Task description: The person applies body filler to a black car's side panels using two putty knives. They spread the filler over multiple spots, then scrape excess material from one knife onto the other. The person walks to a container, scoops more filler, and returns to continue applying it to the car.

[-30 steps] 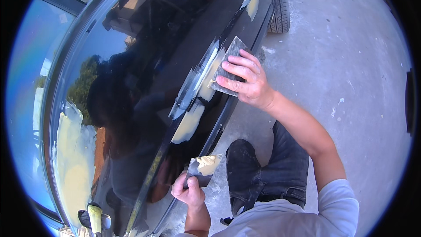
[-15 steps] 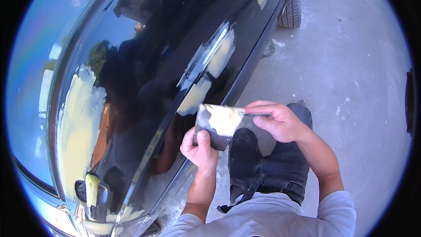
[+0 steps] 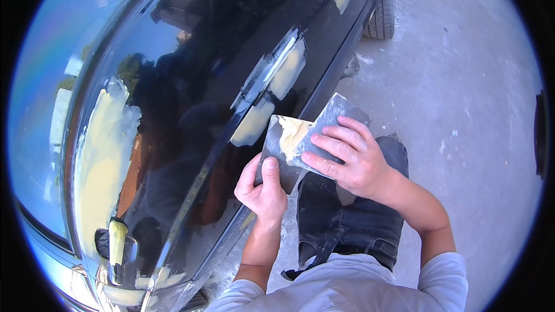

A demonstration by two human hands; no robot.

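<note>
A person's left hand [image 3: 263, 193] is clamping a dark plate [image 3: 273, 141] bearing cream putty [image 3: 292, 136]; the right hand's grip [image 3: 358, 162] is closing on a grey spreader [image 3: 336, 110]. Beside a black car panel [image 3: 324, 40], the spreader is meeting the putty. Working the putty seems under way; the next move is probably calling for an evenly loaded edge. The right thumb is hiding, and the spreader may be covering putty.

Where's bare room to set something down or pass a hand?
Free: speckled grey concrete floor right of the black rubber tyre and right forearm. Crowded: where the flat grey plate in the right hand overlaps the putty-smeared grey plate in the left hand, beside the glossy black car door and above dark denim trousers.
</note>
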